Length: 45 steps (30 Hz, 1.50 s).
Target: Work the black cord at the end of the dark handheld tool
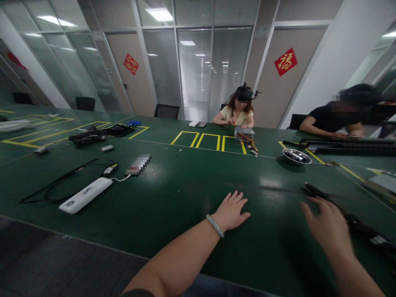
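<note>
My left hand rests palm down on the green table, fingers spread and holding nothing. A pale bangle circles that wrist. Farther right, my right hand hovers above the table, slightly blurred, with thumb and fingers apart. Beside it runs a long black bundle, perhaps cable or straps, with a dark end piece just beyond my fingers. Part of the bundle is hidden behind the hand, and I cannot tell whether they touch.
A white power bank marked 3 joins a phone by cable at left. Across the table, one person handles a grey metal box with coloured wires; another leans at right. A steel bowl stands near black rails.
</note>
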{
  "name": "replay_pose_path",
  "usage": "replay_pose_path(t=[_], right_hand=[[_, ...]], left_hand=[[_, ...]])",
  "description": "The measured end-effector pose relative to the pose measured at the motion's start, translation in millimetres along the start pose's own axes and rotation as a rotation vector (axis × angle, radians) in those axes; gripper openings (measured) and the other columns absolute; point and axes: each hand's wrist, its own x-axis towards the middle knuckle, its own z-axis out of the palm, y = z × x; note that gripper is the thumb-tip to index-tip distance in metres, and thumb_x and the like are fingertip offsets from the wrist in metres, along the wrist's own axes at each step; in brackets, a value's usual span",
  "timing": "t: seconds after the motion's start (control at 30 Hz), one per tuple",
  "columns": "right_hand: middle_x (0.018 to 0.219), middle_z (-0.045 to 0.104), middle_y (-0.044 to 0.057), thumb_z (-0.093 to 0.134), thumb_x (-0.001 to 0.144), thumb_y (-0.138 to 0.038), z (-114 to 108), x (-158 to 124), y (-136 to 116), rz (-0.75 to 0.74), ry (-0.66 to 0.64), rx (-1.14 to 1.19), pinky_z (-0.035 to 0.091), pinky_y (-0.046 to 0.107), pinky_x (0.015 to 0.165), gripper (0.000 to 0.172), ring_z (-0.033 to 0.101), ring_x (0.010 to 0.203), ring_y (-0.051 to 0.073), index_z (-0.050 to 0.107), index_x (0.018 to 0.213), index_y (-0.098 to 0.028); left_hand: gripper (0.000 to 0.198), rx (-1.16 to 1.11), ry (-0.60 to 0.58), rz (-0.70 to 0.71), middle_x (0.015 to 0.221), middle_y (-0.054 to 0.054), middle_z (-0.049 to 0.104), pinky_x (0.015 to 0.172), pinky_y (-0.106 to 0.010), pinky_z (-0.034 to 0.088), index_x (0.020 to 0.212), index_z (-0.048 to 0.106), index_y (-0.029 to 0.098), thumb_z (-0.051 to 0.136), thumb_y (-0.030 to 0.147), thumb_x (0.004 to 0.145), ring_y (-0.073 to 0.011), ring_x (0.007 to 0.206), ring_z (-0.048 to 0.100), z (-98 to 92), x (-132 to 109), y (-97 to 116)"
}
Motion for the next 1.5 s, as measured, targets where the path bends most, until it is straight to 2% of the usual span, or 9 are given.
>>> replay_pose_path(t=[0.07, 0.17, 0.23, 0.3, 0.37, 0.57, 0.9, 1.17, 1.5], right_hand=[[0.133, 0.054, 0.015, 0.044, 0.091, -0.054, 12.3, 3.8, -70.4, -0.166, -0.126, 0.123, 0.040, 0.054, 0.103, 0.049, 0.051, 0.123, 0.034, 0.060, 0.122, -0.021], [0.141, 0.051, 0.006, 0.041, 0.095, -0.046, 27.7, -2.3, -158.4, -0.425, -0.331, 0.294, 0.035, 0.053, 0.109, 0.042, 0.042, 0.133, 0.028, 0.057, 0.130, -0.027], [0.143, 0.050, 0.004, 0.040, 0.097, -0.042, 37.7, -10.9, -194.9, -0.558, -0.476, 0.392, 0.032, 0.052, 0.112, 0.042, 0.039, 0.136, 0.026, 0.054, 0.134, -0.030], [0.141, 0.053, 0.004, 0.039, 0.098, -0.040, 47.2, -19.0, -213.2, -0.624, -0.581, 0.471, 0.031, 0.051, 0.113, 0.041, 0.041, 0.135, 0.026, 0.055, 0.135, -0.029], [0.139, 0.055, 0.004, 0.038, 0.099, -0.040, 54.2, -24.6, -217.6, -0.621, -0.626, 0.519, 0.030, 0.050, 0.113, 0.041, 0.042, 0.134, 0.025, 0.056, 0.133, -0.027], [0.142, 0.051, 0.004, 0.041, 0.098, -0.042, 56.8, -27.5, -205.5, -0.569, -0.655, 0.595, 0.029, 0.049, 0.115, 0.041, 0.041, 0.134, 0.025, 0.053, 0.136, -0.029], [0.140, 0.053, 0.004, 0.044, 0.097, -0.044, 57.9, -24.5, -202.9, -0.537, -0.684, 0.665, 0.029, 0.051, 0.114, 0.041, 0.043, 0.133, 0.027, 0.055, 0.134, -0.029], [0.139, 0.054, 0.004, 0.045, 0.097, -0.045, 59.8, -24.3, -202.0, -0.531, -0.675, 0.670, 0.028, 0.051, 0.114, 0.042, 0.042, 0.133, 0.026, 0.056, 0.134, -0.029], [0.135, 0.057, 0.004, 0.047, 0.096, -0.044, 58.9, -24.3, -202.9, -0.535, -0.639, 0.683, 0.030, 0.049, 0.113, 0.039, 0.046, 0.130, 0.026, 0.059, 0.130, -0.029]], left_hand=[[0.064, 0.048, 0.040, 0.013, 0.156, -0.007, 0.029, 0.118, -0.046, 0.021, 0.147, 0.033, 0.021, 0.025, 0.060, 0.096, -0.0248, 0.146, 0.019, 4.7, 1.7, -3.0], [0.060, 0.178, 0.061, 0.082, 0.155, -0.008, 0.029, 0.118, -0.044, 0.020, 0.149, 0.029, 0.020, 0.029, 0.052, 0.098, -0.0240, 0.145, 0.021, 12.9, 5.6, -10.0], [0.055, 0.254, 0.012, 0.144, 0.156, -0.006, 0.027, 0.119, -0.042, 0.017, 0.150, 0.027, 0.020, 0.032, 0.036, 0.098, -0.0228, 0.145, 0.020, 19.9, 8.4, -16.4], [0.055, 0.277, -0.028, 0.143, 0.157, -0.004, 0.025, 0.119, -0.042, 0.019, 0.149, 0.031, 0.023, 0.037, 0.027, 0.095, -0.0248, 0.146, 0.018, 27.7, 10.6, -23.1], [0.060, 0.335, -0.029, 0.072, 0.159, -0.001, 0.020, 0.119, -0.044, 0.021, 0.151, 0.027, 0.025, 0.040, 0.026, 0.092, -0.0264, 0.147, 0.014, 34.5, 11.7, -28.9], [0.065, 0.264, -0.067, 0.133, 0.160, 0.000, 0.015, 0.120, -0.049, 0.009, 0.152, 0.023, 0.026, 0.041, 0.034, 0.090, -0.0284, 0.148, 0.005, 35.5, 12.7, -31.6], [0.066, 0.111, -0.048, 0.101, 0.159, 0.000, 0.019, 0.120, -0.049, 0.006, 0.150, 0.030, 0.023, 0.044, 0.028, 0.086, -0.0370, 0.145, 0.013, 36.3, 13.2, -28.5], [0.063, 0.136, -0.075, 0.100, 0.160, -0.004, 0.016, 0.120, -0.047, 0.003, 0.150, 0.031, 0.020, 0.043, 0.027, 0.089, -0.0335, 0.146, 0.012, 30.5, 11.5, -26.0], [0.061, 0.120, -0.063, 0.111, 0.160, 0.000, 0.017, 0.120, -0.046, 0.005, 0.149, 0.031, 0.025, 0.044, 0.030, 0.090, -0.0320, 0.146, 0.010, 31.6, 12.4, -29.3]])
